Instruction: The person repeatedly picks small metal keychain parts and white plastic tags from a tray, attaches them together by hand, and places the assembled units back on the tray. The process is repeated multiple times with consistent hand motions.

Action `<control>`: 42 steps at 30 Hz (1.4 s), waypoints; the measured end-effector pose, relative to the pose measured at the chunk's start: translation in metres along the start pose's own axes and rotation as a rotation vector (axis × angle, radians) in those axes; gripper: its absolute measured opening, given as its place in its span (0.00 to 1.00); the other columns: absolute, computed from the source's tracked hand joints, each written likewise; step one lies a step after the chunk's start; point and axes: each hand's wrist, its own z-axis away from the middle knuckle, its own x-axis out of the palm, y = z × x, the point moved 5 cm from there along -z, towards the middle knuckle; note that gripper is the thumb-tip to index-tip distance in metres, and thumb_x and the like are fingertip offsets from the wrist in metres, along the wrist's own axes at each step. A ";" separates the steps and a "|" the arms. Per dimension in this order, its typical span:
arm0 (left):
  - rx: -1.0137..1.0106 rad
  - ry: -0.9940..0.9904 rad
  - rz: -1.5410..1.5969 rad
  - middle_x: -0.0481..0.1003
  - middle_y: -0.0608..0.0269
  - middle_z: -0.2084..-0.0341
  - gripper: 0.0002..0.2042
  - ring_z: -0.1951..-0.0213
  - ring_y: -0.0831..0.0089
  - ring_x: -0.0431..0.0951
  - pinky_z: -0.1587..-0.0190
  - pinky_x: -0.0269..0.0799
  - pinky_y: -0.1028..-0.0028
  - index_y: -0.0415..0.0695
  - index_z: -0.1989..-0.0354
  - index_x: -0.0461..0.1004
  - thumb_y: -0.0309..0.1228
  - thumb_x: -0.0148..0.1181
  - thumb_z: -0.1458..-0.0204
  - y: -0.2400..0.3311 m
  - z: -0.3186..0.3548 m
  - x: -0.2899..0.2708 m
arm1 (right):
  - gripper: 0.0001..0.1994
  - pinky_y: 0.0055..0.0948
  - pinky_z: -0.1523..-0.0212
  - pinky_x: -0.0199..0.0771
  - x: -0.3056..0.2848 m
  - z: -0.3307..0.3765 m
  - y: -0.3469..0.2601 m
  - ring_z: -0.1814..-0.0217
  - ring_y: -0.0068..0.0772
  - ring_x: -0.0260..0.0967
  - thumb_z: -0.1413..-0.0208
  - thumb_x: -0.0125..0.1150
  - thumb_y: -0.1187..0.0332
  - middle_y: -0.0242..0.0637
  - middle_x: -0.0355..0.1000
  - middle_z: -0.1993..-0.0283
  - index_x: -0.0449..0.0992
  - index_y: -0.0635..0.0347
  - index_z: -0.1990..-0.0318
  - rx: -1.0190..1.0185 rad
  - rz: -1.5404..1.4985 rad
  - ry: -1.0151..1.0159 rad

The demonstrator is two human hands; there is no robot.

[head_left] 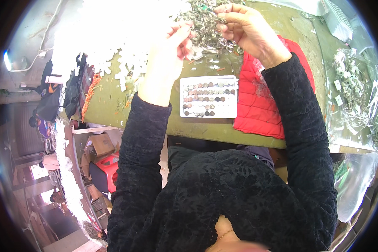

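Observation:
A tangled heap of small silvery pieces with pale tags [208,35] lies at the far side of the green table. My left hand [176,42] is at the heap's left edge, thumb and fingertips pinched together; bright glare washes out part of it. On the heap's right side my right hand [250,31] has its thumb and forefinger closed at the pieces. What either pinch holds is too small to make out. Nearer me sits a white tray [229,110] with rows of small round pieces, some silvery, some coppery, some dark.
A red quilted cloth [256,113] lies under my right forearm. Clear plastic [353,96] with similar tagged pieces covers the right side. White scraps [124,69] and an orange strip [90,96] are on the left. A red and black stool [107,172] stands below the table.

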 end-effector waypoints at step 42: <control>0.177 -0.197 -0.680 0.77 0.62 0.76 0.04 0.78 0.80 0.76 0.75 0.71 0.80 0.34 0.65 0.78 0.22 0.60 0.46 0.014 0.165 -0.010 | 0.12 0.37 0.70 0.73 0.133 0.156 0.043 0.69 0.47 0.73 0.50 0.61 0.77 0.44 0.72 0.70 0.73 0.63 0.56 -0.597 1.332 -0.308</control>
